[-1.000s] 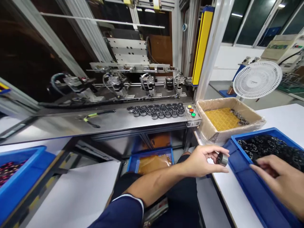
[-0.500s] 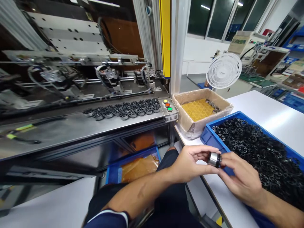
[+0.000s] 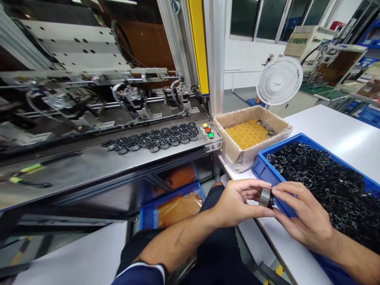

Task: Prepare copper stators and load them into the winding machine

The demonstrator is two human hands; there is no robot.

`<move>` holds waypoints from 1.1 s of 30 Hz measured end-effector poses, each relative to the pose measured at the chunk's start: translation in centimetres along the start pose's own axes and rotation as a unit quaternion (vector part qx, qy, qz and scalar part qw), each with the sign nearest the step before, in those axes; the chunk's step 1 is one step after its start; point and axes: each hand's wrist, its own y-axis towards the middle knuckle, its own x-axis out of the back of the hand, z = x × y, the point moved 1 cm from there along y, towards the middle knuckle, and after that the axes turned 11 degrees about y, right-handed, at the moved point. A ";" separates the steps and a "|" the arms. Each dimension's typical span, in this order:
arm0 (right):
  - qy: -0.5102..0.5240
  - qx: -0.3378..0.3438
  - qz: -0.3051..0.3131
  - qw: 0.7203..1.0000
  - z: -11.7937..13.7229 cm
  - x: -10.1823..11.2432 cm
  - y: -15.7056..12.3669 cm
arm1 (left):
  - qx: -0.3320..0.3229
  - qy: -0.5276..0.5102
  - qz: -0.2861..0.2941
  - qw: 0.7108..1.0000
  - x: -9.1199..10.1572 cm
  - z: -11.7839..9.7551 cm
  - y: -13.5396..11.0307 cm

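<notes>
Between my two hands is a short silver metal cylinder with a black toothed plastic end (image 3: 266, 198), like a small motor stator core. My left hand (image 3: 242, 200) pinches it from the left, thumb below and forefinger above. The fingertips of my right hand (image 3: 305, 213) press on its black right end, with the thumb beneath. To the right, under and beyond my right hand, a blue bin (image 3: 261, 168) is heaped with black plastic spoked rings (image 3: 320, 178). My fingers hide part of the held piece.
Rows of dark round cores (image 3: 157, 138) stand on the machine's metal ledge (image 3: 97, 170), beside a button box (image 3: 212, 144). A plastic-lined carton (image 3: 237, 156) sits behind the blue bin. A white fan (image 3: 279, 81) stands farther back. Below the ledge lies another blue bin (image 3: 147, 213).
The held piece has turned slightly, and its black end now faces more down and right. My right fingers have shifted up over its end. The view has moved a little.
</notes>
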 end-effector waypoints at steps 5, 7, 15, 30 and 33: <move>-0.010 0.008 0.013 1.000 -0.1 0.0 0.0 | -0.002 -0.024 0.014 1.000 0.0 -0.1 0.0; -0.010 0.008 0.013 1.000 -0.1 0.1 -0.1 | 0.000 -0.028 0.014 1.000 0.0 -0.1 0.0; -0.021 0.017 0.014 1.000 0.0 0.3 0.2 | 0.008 0.001 0.013 1.000 0.0 0.0 0.0; -0.034 0.066 0.012 0.997 -1.2 0.7 0.6 | -0.021 0.136 0.034 0.990 -0.1 -0.3 -1.4; -0.092 -0.078 -0.017 0.993 -5.4 3.6 0.5 | -0.060 0.248 0.015 0.967 1.0 -0.6 -1.1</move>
